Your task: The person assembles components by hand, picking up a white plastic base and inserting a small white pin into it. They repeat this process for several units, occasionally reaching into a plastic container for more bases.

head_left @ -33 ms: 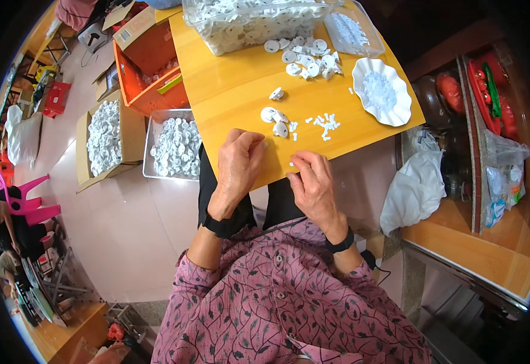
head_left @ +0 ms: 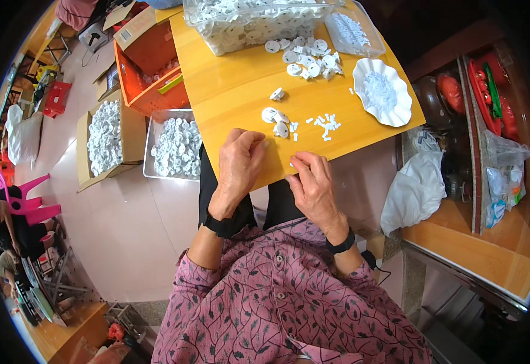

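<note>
Almost no change from the earlier frame: both hands same place, same pose; any shift is too slight for me to call. Loose parts on the table (head_left: 216,85) look the same too.

Left hand (head_left: 239,159): over the near table edge, fingers curled in toward the thumb. Can't tell from here whether anything is pinched; the tips hide it.

Right hand (head_left: 315,178): at the same edge, just right of the left hand, not touching it. Thumb and index curved toward each other, tiny white piece (head_left: 291,164) at the index tip. Can't tell if it's gripped or just lying there.

Beyond the gap between the hands: small cluster of round white parts (head_left: 281,129), one lone round part (head_left: 277,94) past that. Loose white pegs (head_left: 327,124) scattered just beyond the right hand.

Farther out, beyond and right of the right hand: scalloped white dish (head_left: 400,104) with a translucent heap in it. Bigger pile of round parts (head_left: 310,64) well beyond both hands.
</note>
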Action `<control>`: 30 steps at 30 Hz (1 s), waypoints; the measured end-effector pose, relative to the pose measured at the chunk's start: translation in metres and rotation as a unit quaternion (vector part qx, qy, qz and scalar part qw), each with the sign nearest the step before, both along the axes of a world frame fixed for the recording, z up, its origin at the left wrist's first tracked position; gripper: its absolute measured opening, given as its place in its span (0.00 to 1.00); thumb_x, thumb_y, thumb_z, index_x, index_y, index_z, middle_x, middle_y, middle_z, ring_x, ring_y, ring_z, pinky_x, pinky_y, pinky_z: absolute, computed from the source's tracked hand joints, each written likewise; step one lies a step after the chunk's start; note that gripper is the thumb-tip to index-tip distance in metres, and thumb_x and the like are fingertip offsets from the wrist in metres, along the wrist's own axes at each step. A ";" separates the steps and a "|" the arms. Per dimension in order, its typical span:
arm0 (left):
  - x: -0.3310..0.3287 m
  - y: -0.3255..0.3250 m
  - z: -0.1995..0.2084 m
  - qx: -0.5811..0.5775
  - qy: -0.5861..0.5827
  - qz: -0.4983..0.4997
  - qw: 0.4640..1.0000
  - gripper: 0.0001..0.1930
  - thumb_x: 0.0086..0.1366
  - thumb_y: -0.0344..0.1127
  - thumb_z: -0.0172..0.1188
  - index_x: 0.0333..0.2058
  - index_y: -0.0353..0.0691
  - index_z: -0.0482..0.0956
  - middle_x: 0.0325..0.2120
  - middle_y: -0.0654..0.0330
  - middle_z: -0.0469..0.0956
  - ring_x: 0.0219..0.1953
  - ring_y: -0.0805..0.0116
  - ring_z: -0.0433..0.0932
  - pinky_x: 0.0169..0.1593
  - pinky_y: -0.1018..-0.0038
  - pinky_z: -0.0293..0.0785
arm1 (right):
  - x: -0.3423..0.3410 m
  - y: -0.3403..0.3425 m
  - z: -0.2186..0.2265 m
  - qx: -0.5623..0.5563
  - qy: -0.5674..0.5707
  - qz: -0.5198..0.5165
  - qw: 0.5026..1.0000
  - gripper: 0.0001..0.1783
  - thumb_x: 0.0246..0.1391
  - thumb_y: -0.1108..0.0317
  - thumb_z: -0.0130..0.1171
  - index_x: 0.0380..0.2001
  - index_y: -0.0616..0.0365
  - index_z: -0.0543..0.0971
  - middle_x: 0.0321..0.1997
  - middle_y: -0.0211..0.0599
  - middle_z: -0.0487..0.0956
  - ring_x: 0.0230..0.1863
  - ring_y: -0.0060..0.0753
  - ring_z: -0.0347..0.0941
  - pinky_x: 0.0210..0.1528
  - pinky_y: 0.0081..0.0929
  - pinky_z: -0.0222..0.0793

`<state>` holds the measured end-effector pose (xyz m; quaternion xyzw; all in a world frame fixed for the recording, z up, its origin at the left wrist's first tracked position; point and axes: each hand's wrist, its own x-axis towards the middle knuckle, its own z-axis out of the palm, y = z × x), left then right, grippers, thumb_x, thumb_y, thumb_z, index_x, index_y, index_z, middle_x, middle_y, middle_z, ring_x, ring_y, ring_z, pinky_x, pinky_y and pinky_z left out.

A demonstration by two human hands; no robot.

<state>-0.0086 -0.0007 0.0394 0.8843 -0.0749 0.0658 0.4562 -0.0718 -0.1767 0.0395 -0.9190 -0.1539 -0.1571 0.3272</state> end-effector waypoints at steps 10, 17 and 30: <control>0.014 -0.032 -0.005 0.020 -0.031 -0.003 0.999 0.11 0.58 0.33 0.66 0.37 0.33 0.82 0.28 0.51 0.76 0.27 0.59 0.78 0.33 0.69 0.75 | -0.004 -0.010 -0.017 -0.067 -0.055 0.021 0.996 0.15 0.45 0.81 0.59 0.40 0.67 0.80 0.47 0.40 0.75 0.46 0.40 0.72 0.48 0.34 0.69; 0.012 -0.031 -0.017 0.007 -0.088 -0.026 0.996 0.08 0.57 0.30 0.66 0.35 0.34 0.81 0.30 0.51 0.76 0.29 0.57 0.79 0.32 0.68 0.76 | -0.005 -0.006 -0.010 -0.019 -0.065 0.011 0.998 0.10 0.44 0.81 0.60 0.34 0.63 0.78 0.40 0.38 0.76 0.42 0.41 0.73 0.46 0.33 0.70; 0.000 -0.017 -0.024 -0.319 0.135 -0.056 0.936 0.08 0.62 0.31 0.64 0.34 0.33 0.76 0.32 0.59 0.79 0.27 0.73 0.78 0.30 0.78 0.75 | -0.002 0.005 0.002 0.441 0.213 -0.106 0.865 0.08 0.63 0.71 0.54 0.41 0.64 0.76 0.35 0.32 0.78 0.30 0.17 0.73 0.31 0.15 0.71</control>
